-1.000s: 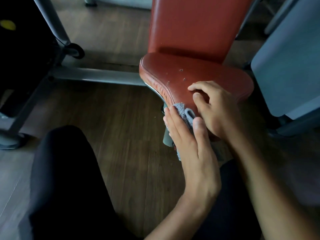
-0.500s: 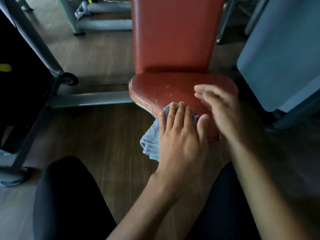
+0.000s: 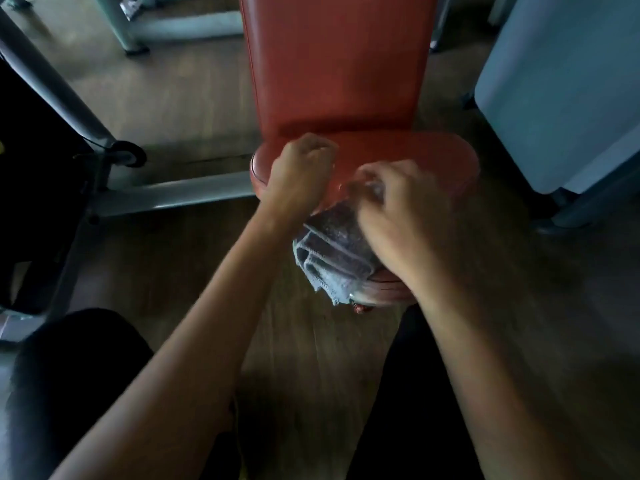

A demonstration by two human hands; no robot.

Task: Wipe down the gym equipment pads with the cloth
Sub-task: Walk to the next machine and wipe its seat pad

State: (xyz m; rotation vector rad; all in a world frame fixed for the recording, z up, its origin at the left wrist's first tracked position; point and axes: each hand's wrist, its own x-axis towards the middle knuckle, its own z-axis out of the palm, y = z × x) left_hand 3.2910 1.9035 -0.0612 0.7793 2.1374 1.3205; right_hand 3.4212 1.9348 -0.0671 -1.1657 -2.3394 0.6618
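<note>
A dim gym room with a wooden floor surrounds a machine on a grey metal frame, and a pale panel stands off to the right. In the middle is the red seat pad, with the upright back pad rising behind it. The person sits or crouches low in front, dark-trousered knees on either side, probably so that both arms can reach the seat.

The cloth, a greyish towel, lies bunched on the narrow front end of the seat pad, and its loose edge hangs over the nose. The right hand sits on its upper part with fingers curled down into the fabric. It appears to have gathered a fistful to get a firm wad for rubbing, though motion blur softens the fingertips.

The left hand is on the left rear of the seat pad with its fingers curled under. I cannot tell whether it pinches an edge of the cloth or only braces on the vinyl. Bracing there would steady the body while the other hand scrubs.

The back pad looks untouched, so the wiping seems to be at an early stage.
</note>
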